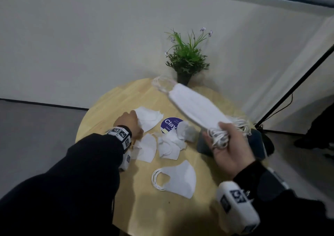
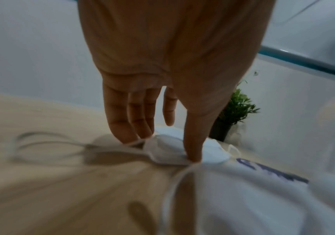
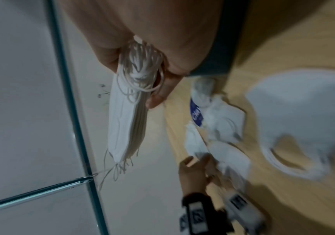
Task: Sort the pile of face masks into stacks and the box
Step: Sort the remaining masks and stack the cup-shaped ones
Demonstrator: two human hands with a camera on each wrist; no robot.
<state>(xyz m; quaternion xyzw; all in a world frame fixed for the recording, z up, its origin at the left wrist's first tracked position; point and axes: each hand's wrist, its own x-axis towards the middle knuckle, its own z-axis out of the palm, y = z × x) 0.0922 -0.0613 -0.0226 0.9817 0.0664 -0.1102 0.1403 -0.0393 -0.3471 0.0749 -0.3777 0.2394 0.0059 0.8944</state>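
The right hand clenched one end of a thick bundle of flat masks, ear loops bunched in its fist, the bundle raised above the round wooden table toward two o'clock. At nine o'clock the left hand pressed nearly straight fingertips on a folded white mask, thumb planted on it; whether it pinched the mask could not be told. More folded masks lay loose at the table's centre, a neat stack sat at six o'clock, and a dark box stood at three o'clock beneath the right hand. The bundle seemed at risk: gripped only by one end, its free end could fan open and shed masks, and trailing loops might snag the potted plant at twelve o'clock. A purple round sticker read "Clay"; its smaller print was illegible.
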